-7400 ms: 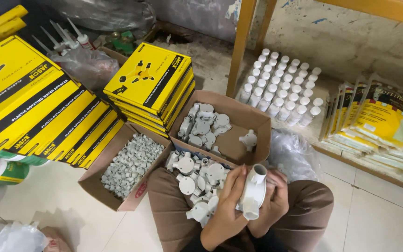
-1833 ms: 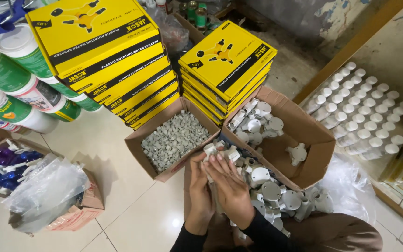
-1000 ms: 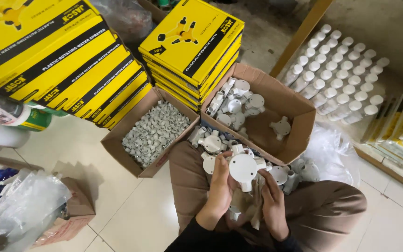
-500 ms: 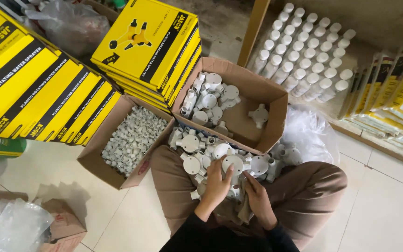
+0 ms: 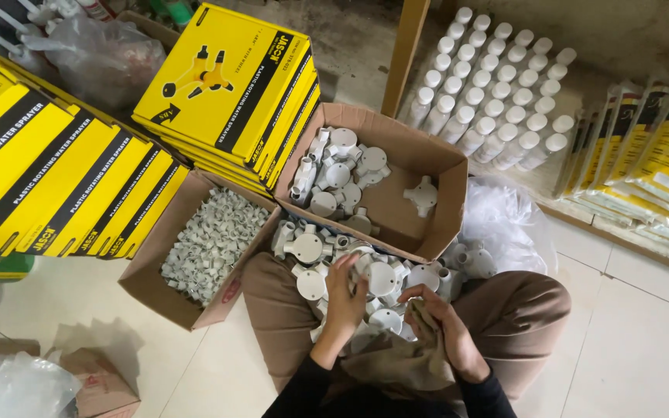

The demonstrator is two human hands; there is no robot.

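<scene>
Below the head camera, a seated person in brown trousers has a heap of white plastic conduit junction boxes [image 5: 385, 271] piled in the lap, round bodies with short pipe stubs. The left hand [image 5: 344, 298] reaches forward into the heap, fingers curled down over the fittings and touching them; whether it has closed on one piece cannot be told, as the fingertips are buried among the parts. The right hand [image 5: 443, 329] sits nearer the body, closed around a crumpled brownish cloth [image 5: 420, 321], with its fingertips at the heap's near edge. The heap lies straight ahead of both hands, away from the body, and the left hand is the nearer one, already on it. The round boxes have no clear long axis; their stubs point every way. Just beyond the heap stands an open cardboard box [image 5: 427, 159] holding more of the same fittings along its left side. To the left, a second open carton [image 5: 210, 244] is filled with small grey ring-shaped fittings. Stacks of flat yellow boxes [image 5: 226, 81] stand behind, and rows of white-capped bottles [image 5: 497, 93] to the right.
</scene>
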